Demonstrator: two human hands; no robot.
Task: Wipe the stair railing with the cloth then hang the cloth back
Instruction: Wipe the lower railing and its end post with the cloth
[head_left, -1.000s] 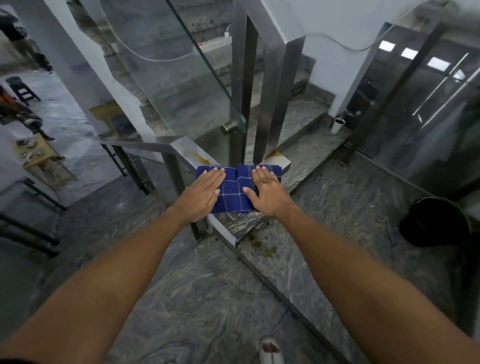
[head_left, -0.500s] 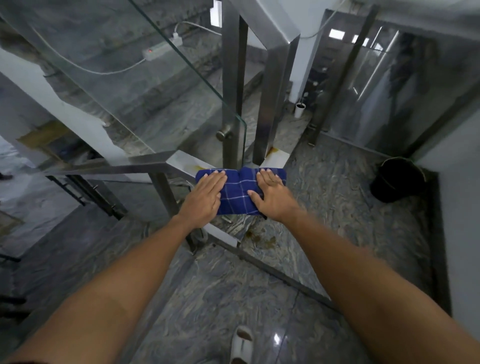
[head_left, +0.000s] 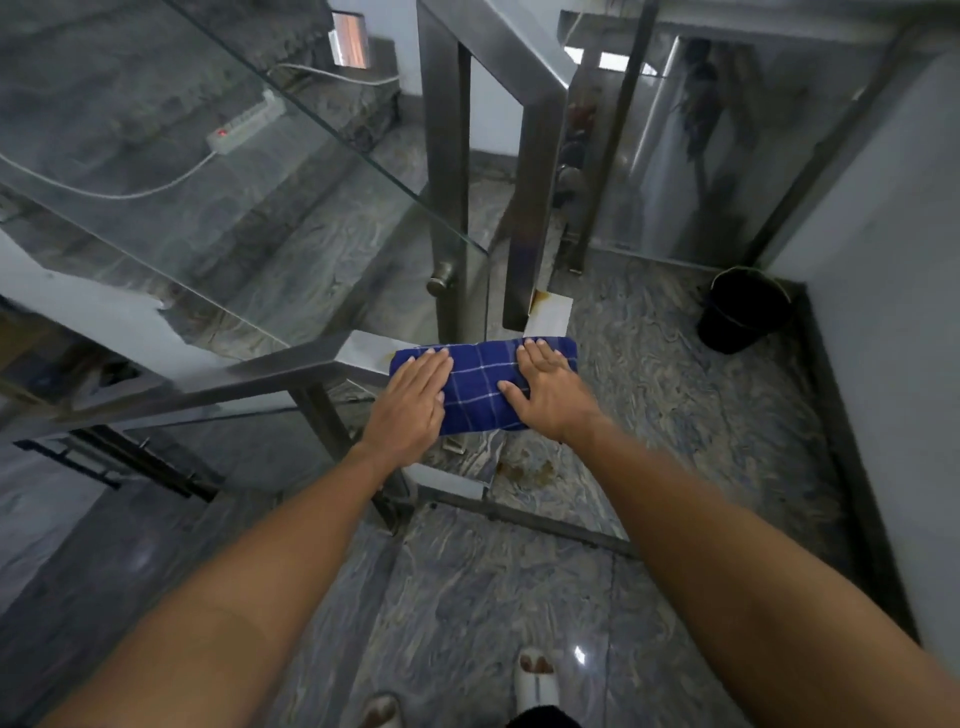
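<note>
Head view: the blue checked cloth (head_left: 485, 387) lies folded over the flat top of the steel railing (head_left: 291, 366), at the corner near the glass panel (head_left: 260, 171). The left hand (head_left: 413, 402) and the right hand (head_left: 550, 389) both press flat on it, fingers straight and together, nothing pinched. I think the risk is this: the cloth is only draped, so uneven pressure could slide it off the rail to the marble floor (head_left: 467, 597).
</note>
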